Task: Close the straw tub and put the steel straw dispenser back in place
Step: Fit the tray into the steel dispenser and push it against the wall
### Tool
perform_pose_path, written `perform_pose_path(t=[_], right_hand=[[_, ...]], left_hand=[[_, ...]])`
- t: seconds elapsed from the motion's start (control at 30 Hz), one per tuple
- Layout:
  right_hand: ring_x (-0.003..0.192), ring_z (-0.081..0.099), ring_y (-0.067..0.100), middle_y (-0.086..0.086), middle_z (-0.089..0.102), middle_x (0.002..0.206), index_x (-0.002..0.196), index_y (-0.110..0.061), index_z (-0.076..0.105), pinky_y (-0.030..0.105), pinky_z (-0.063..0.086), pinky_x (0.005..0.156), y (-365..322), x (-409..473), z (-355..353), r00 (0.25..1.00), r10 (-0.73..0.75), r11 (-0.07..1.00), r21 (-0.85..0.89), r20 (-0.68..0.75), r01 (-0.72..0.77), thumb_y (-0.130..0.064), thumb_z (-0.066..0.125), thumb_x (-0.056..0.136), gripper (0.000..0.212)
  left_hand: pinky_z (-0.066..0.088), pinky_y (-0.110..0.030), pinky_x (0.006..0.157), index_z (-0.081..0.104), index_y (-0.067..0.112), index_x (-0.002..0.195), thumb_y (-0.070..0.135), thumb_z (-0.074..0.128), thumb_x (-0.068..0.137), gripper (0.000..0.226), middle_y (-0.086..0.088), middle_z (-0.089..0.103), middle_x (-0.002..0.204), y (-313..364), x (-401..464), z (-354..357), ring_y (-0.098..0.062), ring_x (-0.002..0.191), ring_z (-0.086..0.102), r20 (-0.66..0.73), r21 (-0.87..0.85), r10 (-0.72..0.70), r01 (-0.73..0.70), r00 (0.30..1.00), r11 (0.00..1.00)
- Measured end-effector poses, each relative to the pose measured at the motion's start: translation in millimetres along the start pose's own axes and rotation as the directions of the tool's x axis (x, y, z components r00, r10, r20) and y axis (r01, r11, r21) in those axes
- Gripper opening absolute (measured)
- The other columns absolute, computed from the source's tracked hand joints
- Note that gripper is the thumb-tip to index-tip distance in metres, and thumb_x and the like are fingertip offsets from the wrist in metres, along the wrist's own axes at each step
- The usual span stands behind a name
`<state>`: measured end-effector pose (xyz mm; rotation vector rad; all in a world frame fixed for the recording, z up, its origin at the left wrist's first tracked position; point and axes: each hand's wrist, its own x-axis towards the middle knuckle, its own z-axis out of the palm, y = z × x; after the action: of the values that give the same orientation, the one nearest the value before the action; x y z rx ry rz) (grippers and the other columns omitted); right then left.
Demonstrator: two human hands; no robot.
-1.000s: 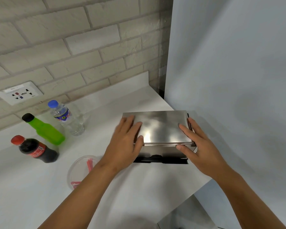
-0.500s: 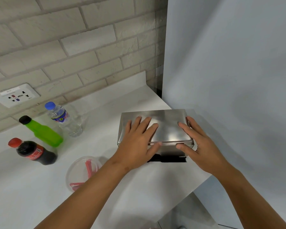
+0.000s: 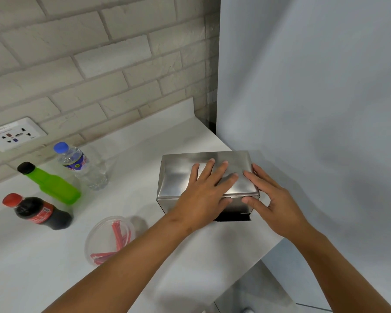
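A steel straw dispenser (image 3: 178,177), a shiny box with a black tray at its base, stands on the white counter near the right edge. My left hand (image 3: 207,193) lies flat on its lid with fingers spread and the thumb over the front edge. My right hand (image 3: 273,199) holds the box's front right corner, fingers on the lid, thumb against the front face. A clear round straw tub (image 3: 110,239) with red straws inside sits on the counter to the left front of the dispenser; it looks lidded, though I cannot be sure.
Three bottles lie or lean at the left: a cola bottle (image 3: 38,212), a green bottle (image 3: 52,184) and a water bottle (image 3: 81,167). A wall socket (image 3: 15,134) sits on the brick wall. A grey panel (image 3: 314,109) rises close beside the dispenser's right side. The counter edge (image 3: 246,269) drops off at front right.
My left hand has slid rightward across the lid toward my right hand. The dispenser has stayed about where it was, and the view shifted slightly.
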<state>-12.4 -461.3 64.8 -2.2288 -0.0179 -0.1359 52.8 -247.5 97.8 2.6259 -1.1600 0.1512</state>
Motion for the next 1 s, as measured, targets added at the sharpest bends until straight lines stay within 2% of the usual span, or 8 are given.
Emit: perform_pose_path(t=[0.07, 0.17, 0.33, 0.47, 0.57, 0.67, 0.77, 1.0], right_hand=[[0.153, 0.031, 0.01, -0.019, 0.028, 0.164, 0.142, -0.053, 0.035, 0.025, 0.035, 0.118, -0.9, -0.6, 0.7, 1.0, 0.006, 1.0, 0.009, 0.001, -0.006, -0.054, 0.058, 0.088, 0.059], [0.153, 0.031, 0.011, -0.02, 0.027, 0.163, 0.144, -0.05, 0.035, 0.008, 0.028, 0.111, -1.4, -0.6, 0.9, 1.0, 0.004, 1.0, 0.008, 0.008, -0.004, -0.051, 0.058, 0.089, 0.059], [0.154, 0.032, 0.012, -0.019, 0.026, 0.164, 0.144, -0.052, 0.033, 0.013, 0.029, 0.113, 0.2, -0.9, 1.5, 1.0, 0.009, 1.0, 0.004, 0.01, -0.009, -0.052, 0.057, 0.09, 0.059], [0.151, 0.03, 0.007, -0.026, 0.023, 0.161, 0.143, -0.055, 0.03, -0.008, 0.023, 0.102, 0.0, -0.9, 2.8, 1.0, 0.02, 1.0, -0.006, 0.006, -0.02, -0.05, 0.058, 0.092, 0.059], [0.149, 0.028, -0.003, -0.024, 0.023, 0.162, 0.149, -0.046, 0.033, -0.009, 0.023, 0.1, 1.2, -2.5, 4.7, 1.0, 0.015, 1.0, -0.014, 0.001, -0.015, -0.048, 0.058, 0.093, 0.061], [0.139, 0.019, -0.031, -0.013, 0.028, 0.166, 0.154, -0.032, 0.038, -0.008, 0.024, 0.1, 4.5, -4.8, 11.4, 1.0, -0.008, 1.0, -0.017, -0.02, 0.007, -0.041, 0.058, 0.096, 0.063], [0.139, 0.016, -0.032, -0.011, 0.028, 0.166, 0.157, -0.023, 0.041, -0.006, 0.024, 0.103, 7.6, -5.7, 14.7, 1.0, -0.011, 1.0, -0.022, -0.026, 0.011, -0.038, 0.058, 0.097, 0.064], [0.143, 0.016, -0.026, -0.053, 0.016, 0.153, 0.144, -0.061, 0.038, -0.008, 0.021, 0.102, -5.2, 3.2, 5.6, 1.0, 0.011, 1.0, 0.012, -0.017, -0.011, -0.071, 0.046, 0.095, 0.051]], left_hand=[[0.017, -0.064, 0.123, 0.054, 0.017, 0.153, 0.033, 0.07, 0.1, 0.057, -0.015, 0.041, 0.166, 0.4, -0.2, 0.9, -0.044, 0.155, 0.03, -0.005, 0.002, -0.002, 0.002, 1.0, 1.0], [0.017, -0.064, 0.123, 0.055, 0.017, 0.152, 0.034, 0.071, 0.099, 0.057, -0.015, 0.042, 0.165, 0.6, 0.1, 1.5, -0.045, 0.155, 0.031, -0.015, -0.003, -0.008, 0.008, 1.0, 1.0], [0.017, -0.063, 0.123, 0.055, 0.018, 0.152, 0.032, 0.074, 0.097, 0.06, -0.014, 0.042, 0.166, 0.0, -0.1, 2.1, -0.045, 0.155, 0.032, -0.012, 0.004, -0.014, 0.014, 1.0, 1.0], [0.025, -0.067, 0.119, 0.062, 0.018, 0.145, 0.026, 0.083, 0.09, 0.059, -0.014, 0.05, 0.16, 0.4, -0.8, 4.6, -0.046, 0.15, 0.041, -0.032, 0.003, 0.018, -0.017, 0.999, 1.0], [0.03, -0.068, 0.116, 0.066, 0.017, 0.141, 0.023, 0.086, 0.087, 0.058, -0.013, 0.056, 0.156, -1.7, -1.2, 8.1, -0.045, 0.147, 0.046, -0.061, 0.01, 0.036, -0.036, 0.997, 0.999], [0.031, -0.068, 0.116, 0.067, 0.017, 0.14, 0.023, 0.086, 0.087, 0.057, -0.012, 0.057, 0.155, -2.6, -1.5, 10.7, -0.045, 0.146, 0.047, -0.082, 0.009, 0.041, -0.04, 0.996, 0.999], [0.03, -0.068, 0.117, 0.067, 0.018, 0.14, 0.024, 0.085, 0.088, 0.055, -0.011, 0.057, 0.155, -2.8, -2.2, 11.5, -0.044, 0.147, 0.046, -0.095, -0.008, 0.049, -0.05, 0.994, 0.999], [0.025, -0.037, 0.116, 0.064, 0.013, 0.14, 0.029, 0.068, 0.1, 0.043, -0.007, 0.061, 0.148, -16.0, 8.2, -2.7, -0.029, 0.14, 0.048, -0.091, -0.174, -0.005, -0.011, 0.996, 0.985]])
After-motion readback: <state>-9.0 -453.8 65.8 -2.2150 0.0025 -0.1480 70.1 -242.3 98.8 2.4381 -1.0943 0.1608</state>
